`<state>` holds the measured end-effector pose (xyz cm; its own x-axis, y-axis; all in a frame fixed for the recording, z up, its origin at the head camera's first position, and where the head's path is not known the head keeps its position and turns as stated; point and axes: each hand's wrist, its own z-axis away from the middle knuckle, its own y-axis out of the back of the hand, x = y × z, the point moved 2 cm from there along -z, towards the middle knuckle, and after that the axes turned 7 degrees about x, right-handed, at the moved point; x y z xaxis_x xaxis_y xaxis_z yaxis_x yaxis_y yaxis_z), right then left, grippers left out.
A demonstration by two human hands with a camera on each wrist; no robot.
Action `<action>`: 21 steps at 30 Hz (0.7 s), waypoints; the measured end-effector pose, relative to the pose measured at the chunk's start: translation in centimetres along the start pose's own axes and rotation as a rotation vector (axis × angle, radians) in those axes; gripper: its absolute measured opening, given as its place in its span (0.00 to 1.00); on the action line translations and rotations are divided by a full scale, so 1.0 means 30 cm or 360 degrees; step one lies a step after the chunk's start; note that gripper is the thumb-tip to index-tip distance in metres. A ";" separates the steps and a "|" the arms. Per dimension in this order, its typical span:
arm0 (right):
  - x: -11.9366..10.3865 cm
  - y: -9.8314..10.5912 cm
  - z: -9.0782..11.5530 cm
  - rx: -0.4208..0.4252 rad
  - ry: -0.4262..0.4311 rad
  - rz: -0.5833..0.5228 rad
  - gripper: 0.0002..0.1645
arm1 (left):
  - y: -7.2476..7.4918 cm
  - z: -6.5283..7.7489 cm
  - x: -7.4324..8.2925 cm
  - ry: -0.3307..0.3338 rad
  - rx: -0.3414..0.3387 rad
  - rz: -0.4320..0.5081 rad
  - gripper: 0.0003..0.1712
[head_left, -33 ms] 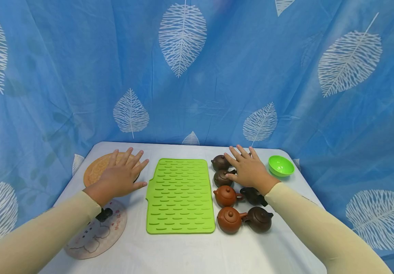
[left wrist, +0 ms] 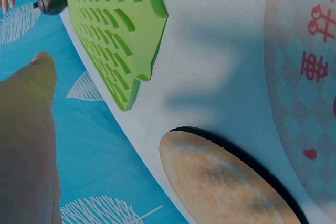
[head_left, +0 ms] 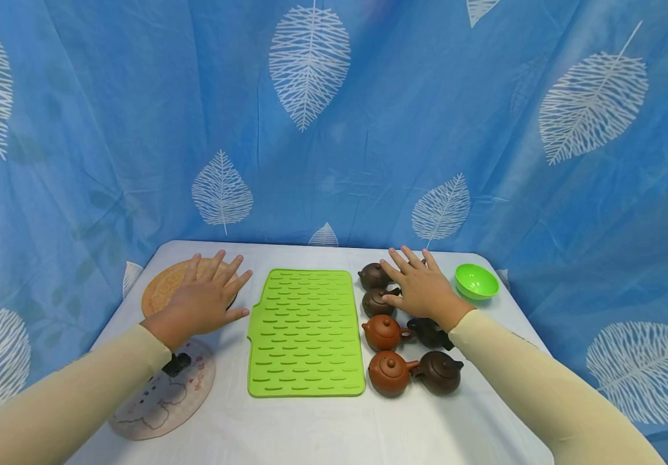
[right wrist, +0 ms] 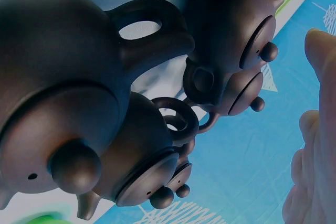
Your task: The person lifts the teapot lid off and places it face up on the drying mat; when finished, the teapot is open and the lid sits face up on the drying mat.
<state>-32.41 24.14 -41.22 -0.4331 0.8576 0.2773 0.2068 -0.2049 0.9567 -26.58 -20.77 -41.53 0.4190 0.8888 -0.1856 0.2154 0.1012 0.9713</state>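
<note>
My left hand (head_left: 202, 297) is spread, palm down, over a round tan mat (head_left: 156, 294) at the back left, holding nothing. On the right, my right hand (head_left: 423, 287) is likewise spread and empty above a group of small teapots. Two reddish-brown teapots (head_left: 390, 373) and several dark brown teapots (head_left: 439, 372) stand in that group, some partly hidden by the hand. Large in the right wrist view is a dark teapot (right wrist: 58, 45), with its lid knob and looped handle showing. Between the hands lies a lime-green ribbed mat (head_left: 307, 336).
A bright green bowl (head_left: 477, 281) stands at the back right. At the front left lies a round pale mat (head_left: 194, 394) with a cartoon print, partly under the left forearm. The white table (head_left: 304, 433) backs onto a blue leaf-patterned curtain (head_left: 363, 142).
</note>
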 end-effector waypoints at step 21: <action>-0.030 0.036 0.070 0.0000 -0.0162 -0.0370 0.52 | -0.046 0.036 0.027 0.0165 -0.0085 0.0335 0.51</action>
<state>-29.96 24.14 -40.60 -0.3785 0.9247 0.0395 0.1119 0.0034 0.9937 -25.59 -20.66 -43.19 0.3561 0.9338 0.0353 0.0846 -0.0698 0.9940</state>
